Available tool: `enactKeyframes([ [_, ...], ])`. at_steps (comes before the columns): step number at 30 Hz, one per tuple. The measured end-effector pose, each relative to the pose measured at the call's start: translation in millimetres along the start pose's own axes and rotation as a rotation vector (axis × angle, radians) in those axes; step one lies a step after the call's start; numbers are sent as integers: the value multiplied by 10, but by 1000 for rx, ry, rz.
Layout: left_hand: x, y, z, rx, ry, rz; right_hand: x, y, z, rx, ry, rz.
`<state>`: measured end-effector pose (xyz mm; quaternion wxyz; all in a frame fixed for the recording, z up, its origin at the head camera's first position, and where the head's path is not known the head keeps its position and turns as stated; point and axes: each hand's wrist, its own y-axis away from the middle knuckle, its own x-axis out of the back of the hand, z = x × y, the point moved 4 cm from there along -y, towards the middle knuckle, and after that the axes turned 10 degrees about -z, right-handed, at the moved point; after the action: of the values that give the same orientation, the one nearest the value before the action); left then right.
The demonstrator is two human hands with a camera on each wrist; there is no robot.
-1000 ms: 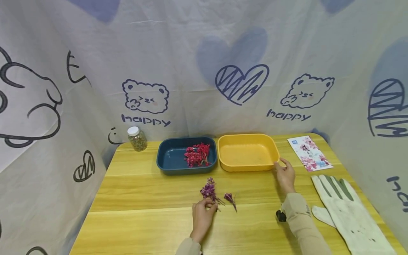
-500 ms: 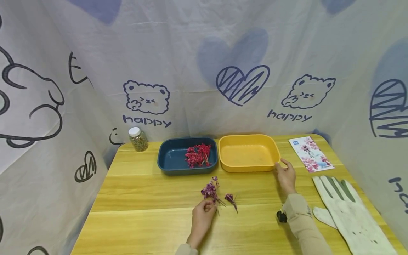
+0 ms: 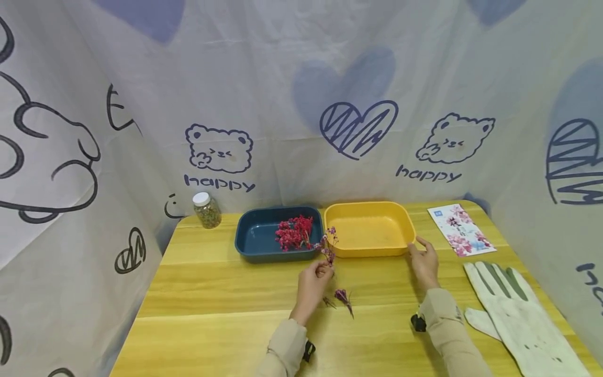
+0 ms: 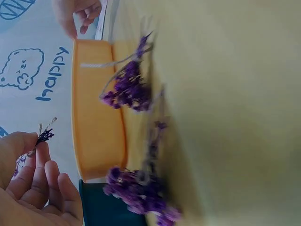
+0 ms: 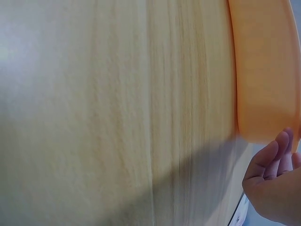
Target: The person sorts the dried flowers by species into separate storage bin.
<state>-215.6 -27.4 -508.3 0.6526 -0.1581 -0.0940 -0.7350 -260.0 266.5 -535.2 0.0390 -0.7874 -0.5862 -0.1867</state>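
Between thumb and fingertips, my left hand [image 3: 313, 288] pinches a thin bunch of purple dried flowers [image 3: 328, 247] by its stems; the blooms point up in front of the gap between the two trays. On the table just right of that hand lies a small purple sprig [image 3: 344, 298]. The left wrist view shows two purple bunches, a nearer one [image 4: 141, 190] and a string-tied one [image 4: 128, 89]. My right hand [image 3: 424, 264] holds the near right corner of the yellow tray [image 3: 369, 251], fingers curled at its rim.
A dark blue tray [image 3: 254, 256] with red dried flowers [image 3: 294, 233] stands left of the yellow one. At the back left is a white-capped jar [image 3: 207, 212]. A floral packet [image 3: 461, 230] and white work gloves [image 3: 518, 319] lie on the right. Printed cloth [image 3: 282, 104] encloses the table.
My left hand has lifted the purple flowers from the table and moved them forward and right, up to the trays' front edge. The right hand has stayed at the yellow tray's corner.
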Motion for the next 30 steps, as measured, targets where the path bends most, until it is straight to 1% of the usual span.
enactKeyframes([
  [2, -30, -119, 33, -11, -17, -6, 7, -18, 18, 6, -8, 14],
  [6, -79, -348, 89, -3, -27, -13, 7, -58, 53, 7, -32, 12],
  [10, -107, -561, 119, 1, -42, 7, 5, -68, 58, 15, -40, 1],
  [15, -119, -772, 117, 1, -58, 37, -2, -38, 37, 23, -58, 0],
  [18, -122, -837, 95, 26, -99, 54, -19, -17, 40, 26, -83, 2],
  [21, -126, -866, 85, 70, -166, 54, -31, -14, 56, 27, -86, -1],
  [24, -144, -881, 81, 98, -236, 31, -31, -16, 65, 27, -88, 6],
  [30, -213, -919, 53, 110, -347, -31, -13, -29, 59, 29, -97, 7],
])
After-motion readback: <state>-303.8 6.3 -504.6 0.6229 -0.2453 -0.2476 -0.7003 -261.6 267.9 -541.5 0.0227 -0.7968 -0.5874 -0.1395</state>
